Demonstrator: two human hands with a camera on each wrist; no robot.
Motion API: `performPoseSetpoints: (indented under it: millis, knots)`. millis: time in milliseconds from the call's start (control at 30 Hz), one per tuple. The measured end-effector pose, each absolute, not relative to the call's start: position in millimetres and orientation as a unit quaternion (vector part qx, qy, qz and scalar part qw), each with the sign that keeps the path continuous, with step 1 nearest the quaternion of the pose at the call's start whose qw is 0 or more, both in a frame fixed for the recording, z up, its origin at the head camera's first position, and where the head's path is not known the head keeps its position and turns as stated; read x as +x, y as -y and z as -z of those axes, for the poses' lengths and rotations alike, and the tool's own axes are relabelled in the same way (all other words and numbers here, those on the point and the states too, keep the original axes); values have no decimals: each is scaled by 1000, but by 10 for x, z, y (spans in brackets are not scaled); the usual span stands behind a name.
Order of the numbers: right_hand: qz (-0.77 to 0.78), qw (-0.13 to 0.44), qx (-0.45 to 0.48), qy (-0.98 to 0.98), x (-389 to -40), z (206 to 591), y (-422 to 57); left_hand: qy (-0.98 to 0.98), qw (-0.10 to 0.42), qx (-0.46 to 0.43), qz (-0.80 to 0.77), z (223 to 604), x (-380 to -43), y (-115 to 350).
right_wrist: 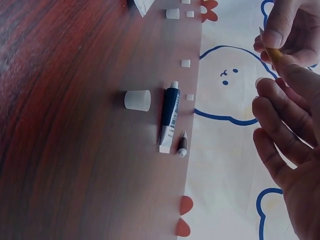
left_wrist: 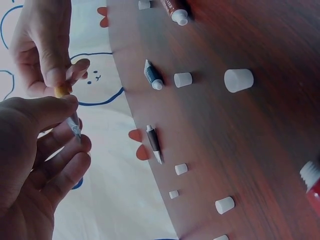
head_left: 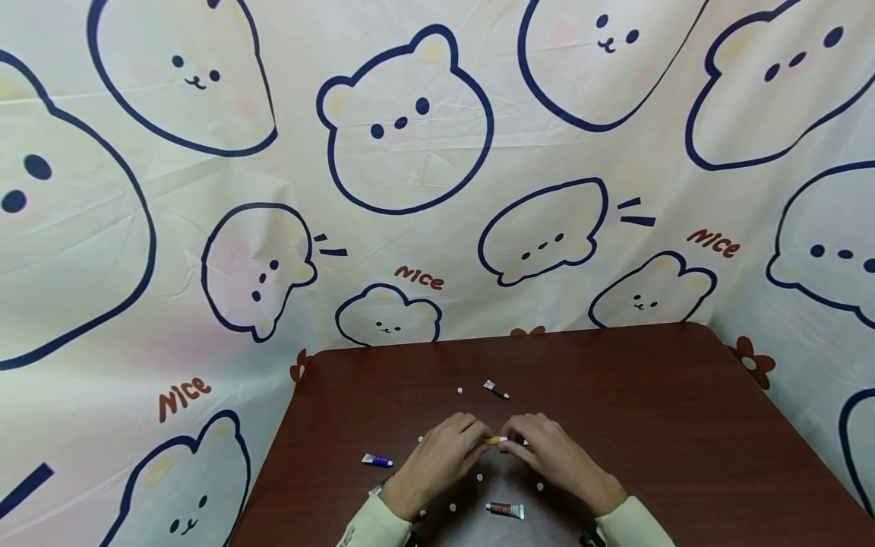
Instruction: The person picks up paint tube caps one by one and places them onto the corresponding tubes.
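A small yellow paint tube (head_left: 492,440) is held between both hands, above the table. My left hand (head_left: 443,459) pinches its body between thumb and fingers, and in the left wrist view the tube's crimped silvery end (left_wrist: 75,127) shows below the thumb. My right hand (head_left: 555,460) pinches the white cap end from the other side. In the right wrist view the yellow part of the tube (right_wrist: 274,54) shows between the two thumbs, while the right hand's other fingers (right_wrist: 280,115) extend apart from it. The cap is mostly hidden by fingertips in the wrist views.
Several loose white caps (head_left: 480,478) are scattered over the dark brown table (head_left: 615,395). A purple-blue tube (head_left: 377,460) lies left, a brown tube (head_left: 506,510) near the front, a dark tube (head_left: 497,390) at the back. A cartoon-printed cloth (head_left: 403,167) hangs behind the table.
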State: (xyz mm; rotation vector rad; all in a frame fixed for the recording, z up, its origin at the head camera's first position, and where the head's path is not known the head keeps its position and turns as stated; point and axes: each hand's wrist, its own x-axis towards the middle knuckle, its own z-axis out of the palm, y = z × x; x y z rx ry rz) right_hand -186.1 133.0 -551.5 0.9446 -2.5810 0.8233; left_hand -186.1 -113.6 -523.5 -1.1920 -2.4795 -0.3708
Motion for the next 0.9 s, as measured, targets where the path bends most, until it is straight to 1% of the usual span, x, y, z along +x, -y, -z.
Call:
performPoseSetpoints:
  millis: [200,300,433,633,900]
  knots:
    - [-285,94,303,904,-1858,5498,-1338,874,194,-427,130,5223,-1857,1123]
    - [-291,84,295,906,-1864,5500,-1340,870,202,-430,133,5217,-1856,1114]
    - [-302,100,299,900,-1859,5523,-1349,869,205,-431,130,5212,-1854,1111]
    - [-298,137,316,890,-1857,5556,-1375,871,194,-432,127,5214,-1856,1107]
    - [-296,130,309,895,-1843,5568,-1386,873,191,-431,128,5220,-1866,1096]
